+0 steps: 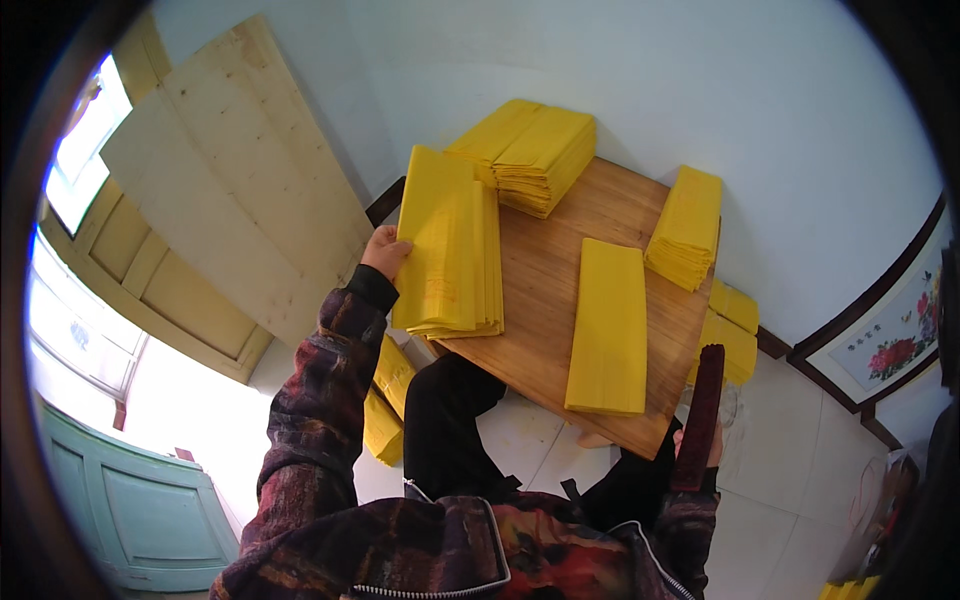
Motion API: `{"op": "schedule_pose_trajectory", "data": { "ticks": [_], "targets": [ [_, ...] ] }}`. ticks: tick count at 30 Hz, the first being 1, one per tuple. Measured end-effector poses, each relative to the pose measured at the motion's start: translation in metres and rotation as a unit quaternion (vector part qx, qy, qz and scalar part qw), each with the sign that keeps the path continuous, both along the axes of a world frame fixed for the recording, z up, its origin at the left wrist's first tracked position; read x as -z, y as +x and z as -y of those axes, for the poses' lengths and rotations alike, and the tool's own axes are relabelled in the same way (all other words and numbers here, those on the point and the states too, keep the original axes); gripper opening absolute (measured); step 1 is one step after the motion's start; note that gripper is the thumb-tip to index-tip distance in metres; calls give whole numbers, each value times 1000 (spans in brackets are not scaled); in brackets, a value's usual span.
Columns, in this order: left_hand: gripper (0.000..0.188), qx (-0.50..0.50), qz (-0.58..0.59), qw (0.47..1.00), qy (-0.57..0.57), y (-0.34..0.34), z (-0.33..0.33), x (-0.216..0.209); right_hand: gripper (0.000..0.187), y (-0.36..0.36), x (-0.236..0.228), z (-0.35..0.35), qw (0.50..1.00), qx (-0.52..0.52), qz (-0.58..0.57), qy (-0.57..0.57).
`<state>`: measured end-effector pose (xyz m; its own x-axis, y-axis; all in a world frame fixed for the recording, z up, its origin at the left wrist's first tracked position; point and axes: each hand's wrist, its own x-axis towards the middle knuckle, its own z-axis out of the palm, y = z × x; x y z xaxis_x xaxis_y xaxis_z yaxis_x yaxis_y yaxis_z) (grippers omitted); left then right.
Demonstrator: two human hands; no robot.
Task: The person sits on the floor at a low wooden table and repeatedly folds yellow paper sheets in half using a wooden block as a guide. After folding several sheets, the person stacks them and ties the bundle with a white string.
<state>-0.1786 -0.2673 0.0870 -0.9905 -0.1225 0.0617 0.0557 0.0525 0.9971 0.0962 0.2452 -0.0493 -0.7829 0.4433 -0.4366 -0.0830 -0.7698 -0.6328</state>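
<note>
My left hand (385,252) is closed on the left edge of a stack of folded yellow paper (437,245), its thumb on the top sheet. That stack lies at the left side of a wooden table (535,265), its layers fanned a little to the right. Low at the right, beyond the table's near corner, my right hand (714,447) is wrapped round a long, flat dark-red bar (697,418) that points upward and hides most of the fingers. Nearest to the bar on the table lies a narrow folded yellow sheet or thin bundle (607,325).
Thick yellow stacks stand at the table's far edge (540,145) and right corner (685,225). More yellow bundles sit on the floor at right (728,345) and by my left knee (383,425). A plywood board (235,180) leans at left; a framed picture (890,335) stands at right.
</note>
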Motion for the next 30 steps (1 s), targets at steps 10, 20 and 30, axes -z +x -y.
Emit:
{"op": "schedule_pose_trajectory", "data": {
  "ticks": [10,20,30],
  "targets": [
    [21,45,68,997,12,-28,6,32,35,5,1,-9,979,-133,-154,27],
    [25,-22,-19,952,-304,-63,30,74,30,-5,-23,15,993,-23,-2,113],
    [24,95,-224,937,-250,113,-115,25,29,-75,-83,28,905,-137,-26,403]
  ]
}}
